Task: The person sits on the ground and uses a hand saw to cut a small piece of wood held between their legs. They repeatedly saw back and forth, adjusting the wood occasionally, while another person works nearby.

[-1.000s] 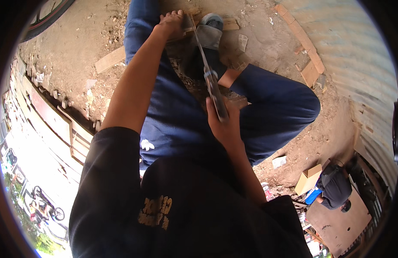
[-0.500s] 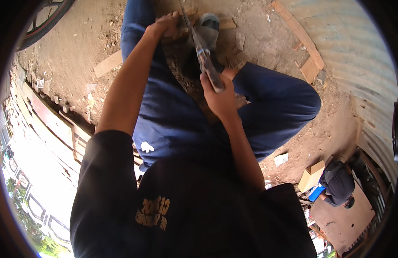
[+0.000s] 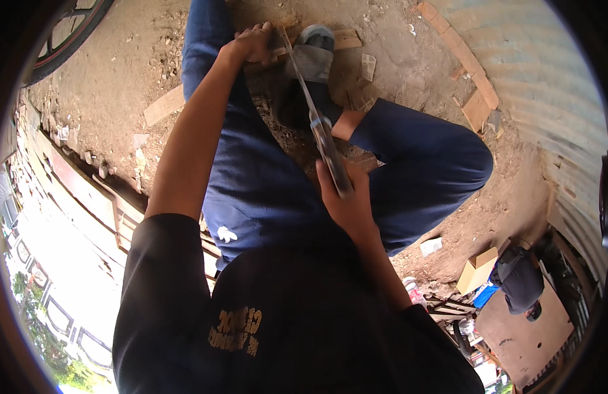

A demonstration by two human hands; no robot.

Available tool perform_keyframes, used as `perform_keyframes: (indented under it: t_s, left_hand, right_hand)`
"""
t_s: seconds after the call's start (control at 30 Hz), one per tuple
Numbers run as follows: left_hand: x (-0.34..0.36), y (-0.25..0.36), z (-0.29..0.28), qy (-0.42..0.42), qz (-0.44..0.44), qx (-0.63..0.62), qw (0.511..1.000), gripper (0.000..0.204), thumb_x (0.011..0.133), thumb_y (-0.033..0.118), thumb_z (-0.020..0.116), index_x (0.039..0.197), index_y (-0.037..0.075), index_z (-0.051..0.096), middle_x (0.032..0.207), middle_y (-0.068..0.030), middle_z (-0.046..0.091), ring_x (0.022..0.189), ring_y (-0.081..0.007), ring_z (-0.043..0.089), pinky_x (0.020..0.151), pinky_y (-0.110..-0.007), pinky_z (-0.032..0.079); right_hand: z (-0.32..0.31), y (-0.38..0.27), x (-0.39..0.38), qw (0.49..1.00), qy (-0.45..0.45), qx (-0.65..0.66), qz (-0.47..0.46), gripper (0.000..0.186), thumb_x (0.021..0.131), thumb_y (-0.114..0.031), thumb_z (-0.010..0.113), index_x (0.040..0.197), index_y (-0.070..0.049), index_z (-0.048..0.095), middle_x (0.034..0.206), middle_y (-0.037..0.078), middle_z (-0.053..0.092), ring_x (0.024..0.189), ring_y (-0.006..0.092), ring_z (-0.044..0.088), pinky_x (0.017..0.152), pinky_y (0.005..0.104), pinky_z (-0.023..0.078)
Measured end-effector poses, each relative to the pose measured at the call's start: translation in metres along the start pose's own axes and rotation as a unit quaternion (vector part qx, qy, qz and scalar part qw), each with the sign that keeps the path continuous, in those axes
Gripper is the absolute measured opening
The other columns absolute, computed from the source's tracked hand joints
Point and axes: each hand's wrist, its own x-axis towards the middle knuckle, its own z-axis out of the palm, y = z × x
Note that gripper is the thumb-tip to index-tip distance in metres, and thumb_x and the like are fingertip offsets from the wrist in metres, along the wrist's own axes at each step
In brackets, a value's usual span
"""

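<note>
My right hand [image 3: 350,200] is closed round the dark handle of a handsaw [image 3: 330,154]. The saw's narrow blade points away from me, and its tip comes close beside my left hand [image 3: 252,44]. That hand is bent over the left end of a wooden strip [image 3: 346,40] on the ground, with its fingers curled; its grip is partly hidden. My foot in a grey and black sandal [image 3: 315,56] lies across the strip, just right of the blade.
A flat board [image 3: 164,106] lies left of my leg. Bricks [image 3: 458,49] line a corrugated metal wall [image 3: 547,79] at the right. Behind, at lower right, another person [image 3: 519,282] bends by a cardboard box [image 3: 476,269]. A wheel [image 3: 70,43] stands at far left.
My right hand has drawn the handsaw back toward my body, and the blade has slid with it. My left hand stays in nearly the same place.
</note>
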Motion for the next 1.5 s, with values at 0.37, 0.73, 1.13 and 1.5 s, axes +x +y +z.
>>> perform_keyframes:
  t_s: [0.37, 0.73, 1.13, 1.5]
  left_hand:
    - [0.001, 0.0, 0.001, -0.006, -0.03, -0.032, 0.999, 0.089, 0.068, 0.031, 0.081, 0.141, 0.005, 0.036, 0.145, -0.0198, 0.044, 0.137, -0.0385, 0.041, 0.11, -0.055, 0.036]
    - [-0.013, 0.008, -0.001, 0.032, -0.028, -0.023, 0.999, 0.084, 0.073, 0.032, 0.076, 0.141, 0.006, 0.035, 0.144, -0.0193, 0.045, 0.136, -0.0382, 0.042, 0.109, -0.053, 0.037]
    - [0.001, 0.0, 0.012, 0.048, -0.009, -0.025, 0.999, 0.084, 0.074, 0.034, 0.076, 0.142, 0.006, 0.035, 0.143, -0.0212, 0.045, 0.135, -0.0393, 0.042, 0.111, -0.056, 0.034]
    - [-0.003, 0.007, 0.011, 0.054, -0.011, -0.023, 0.998, 0.081, 0.076, 0.031, 0.075, 0.141, 0.006, 0.035, 0.143, -0.0205, 0.045, 0.136, -0.04, 0.041, 0.111, -0.055, 0.035]
  right_hand:
    - [0.017, 0.009, 0.033, 1.0, 0.009, -0.013, -0.014, 0.022, 0.094, -0.02, 0.065, 0.091, 0.002, 0.066, 0.062, 0.01, 0.057, 0.057, 0.0179, 0.056, 0.056, 0.0336, 0.042]
    - [0.037, 0.007, 0.062, 0.998, -0.018, 0.02, 0.057, 0.024, 0.094, -0.018, 0.066, 0.079, 0.0, 0.061, 0.061, 0.001, 0.056, 0.055, 0.0064, 0.049, 0.052, 0.0283, 0.038]
    - [0.042, 0.02, 0.08, 0.999, 0.003, 0.03, 0.014, 0.022, 0.092, -0.018, 0.064, 0.082, 0.001, 0.059, 0.061, 0.012, 0.056, 0.053, 0.0225, 0.055, 0.056, 0.0356, 0.043]
    - [0.053, 0.035, 0.094, 0.998, -0.01, 0.066, 0.008, 0.026, 0.096, -0.019, 0.064, 0.078, -0.001, 0.059, 0.058, -0.002, 0.049, 0.054, 0.0055, 0.044, 0.051, 0.0284, 0.035]
